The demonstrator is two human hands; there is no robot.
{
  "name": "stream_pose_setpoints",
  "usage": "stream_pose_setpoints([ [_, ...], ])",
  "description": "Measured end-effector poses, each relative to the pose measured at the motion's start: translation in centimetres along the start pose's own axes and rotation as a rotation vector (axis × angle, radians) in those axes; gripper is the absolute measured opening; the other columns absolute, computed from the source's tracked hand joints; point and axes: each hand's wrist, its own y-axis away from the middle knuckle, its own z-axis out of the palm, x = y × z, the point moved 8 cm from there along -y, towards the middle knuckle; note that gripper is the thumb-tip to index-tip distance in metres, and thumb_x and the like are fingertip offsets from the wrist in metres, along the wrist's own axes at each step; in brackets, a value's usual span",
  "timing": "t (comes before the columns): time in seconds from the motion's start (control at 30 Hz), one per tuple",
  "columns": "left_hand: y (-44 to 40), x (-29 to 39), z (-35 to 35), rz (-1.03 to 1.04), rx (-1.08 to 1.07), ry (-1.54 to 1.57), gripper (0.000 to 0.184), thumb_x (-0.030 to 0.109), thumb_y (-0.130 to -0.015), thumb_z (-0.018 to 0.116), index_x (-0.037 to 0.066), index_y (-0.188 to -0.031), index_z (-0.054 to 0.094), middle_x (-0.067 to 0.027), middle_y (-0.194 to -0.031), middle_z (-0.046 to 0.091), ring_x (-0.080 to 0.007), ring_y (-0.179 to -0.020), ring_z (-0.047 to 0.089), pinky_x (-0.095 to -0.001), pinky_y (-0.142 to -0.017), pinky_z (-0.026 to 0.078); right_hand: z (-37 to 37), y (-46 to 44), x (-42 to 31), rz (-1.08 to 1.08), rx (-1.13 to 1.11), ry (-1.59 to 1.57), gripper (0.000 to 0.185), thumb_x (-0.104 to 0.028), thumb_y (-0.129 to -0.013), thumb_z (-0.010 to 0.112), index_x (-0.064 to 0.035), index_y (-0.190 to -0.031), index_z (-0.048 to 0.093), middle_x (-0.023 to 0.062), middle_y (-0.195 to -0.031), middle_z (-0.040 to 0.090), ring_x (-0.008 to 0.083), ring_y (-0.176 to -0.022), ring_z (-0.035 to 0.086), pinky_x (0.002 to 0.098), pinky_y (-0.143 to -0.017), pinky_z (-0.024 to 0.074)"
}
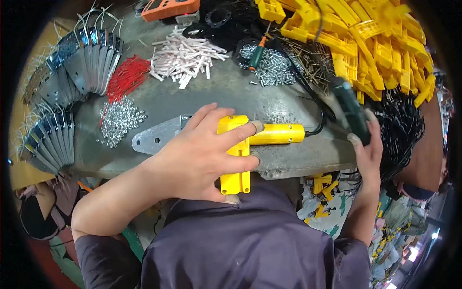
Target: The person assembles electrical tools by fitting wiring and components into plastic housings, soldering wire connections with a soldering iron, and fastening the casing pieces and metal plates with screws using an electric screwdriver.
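My left hand (197, 149) spans a yellow-handled tool with a flat metal plate (276, 134), its fingers and thumb closed around the wide yellow casing. The tapered grey plate (153, 136), pierced with holes, points left from under that hand. A black cord (321, 120) leaves the handle's right end. To the right, my right hand (369, 154) grips a dark green electric screwdriver (351, 108), tilted and smeared by motion, apart from the yellow tool. Its tip is too blurred to make out. Several fingertips wear pale covers.
Metal plates with wires (91, 62) stand fanned at left. Red sleeves (127, 77), clear beads (120, 120), white tubes (185, 58) and small screws (274, 67) lie in piles behind the tool. A hand screwdriver (258, 54) rests there. Yellow casings (365, 43) and black cords (399, 130) crowd the right.
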Motion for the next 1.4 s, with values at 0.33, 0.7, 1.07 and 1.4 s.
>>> stream_pose_setpoints([
  [0.33,-0.6,0.1,0.4,-0.036,0.095,0.004,0.052,0.039,-0.057,0.080,0.021,-0.102,0.063,-0.0099,-0.133,0.046,-0.0448,-0.117,0.042,-0.0564,-0.094,0.040,-5.9,-2.5,-14.4,-0.420,0.327,-1.255,0.035,-0.035,-0.090,0.054,-0.0036,-0.105,0.050,0.0099,-0.092,0.048,0.0197,-0.074,0.053,0.0352,-0.068,0.0466],
  [0.7,-0.7,-0.4,0.4,-0.045,0.092,0.091,0.042,0.039,-0.061,0.077,0.018,-0.096,0.068,-0.0091,-0.135,0.047,-0.0445,-0.117,0.043,-0.0558,-0.093,0.040,-3.5,-3.8,-17.8,-0.494,0.049,-1.227,0.038,-0.040,-0.084,0.060,-0.0056,-0.083,0.043,0.0066,-0.076,0.045,0.0163,-0.061,0.052,0.0285,-0.055,0.0444],
  [1.07,-0.8,-0.1,0.3,-0.062,0.104,0.054,0.045,0.044,-0.064,0.072,0.016,-0.099,0.066,-0.0102,-0.134,0.047,-0.0446,-0.116,0.044,-0.0556,-0.094,0.039,-4.5,-4.5,-16.3,-0.664,-0.040,-1.462,0.046,-0.047,-0.080,0.065,-0.0045,-0.081,0.046,0.0066,-0.073,0.046,0.0177,-0.060,0.052,0.0284,-0.054,0.0444],
  [1.4,-1.1,-0.1,0.6,-0.056,0.120,0.029,0.042,0.044,-0.067,0.068,0.019,-0.100,0.063,-0.0093,-0.131,0.048,-0.0436,-0.115,0.044,-0.0543,-0.092,0.039,-3.1,-6.4,-17.8,-0.625,-0.099,-1.354,0.044,-0.043,-0.085,0.059,-0.0043,-0.103,0.046,0.0049,-0.076,0.045,0.0157,-0.061,0.050,0.0306,-0.058,0.0451],
])
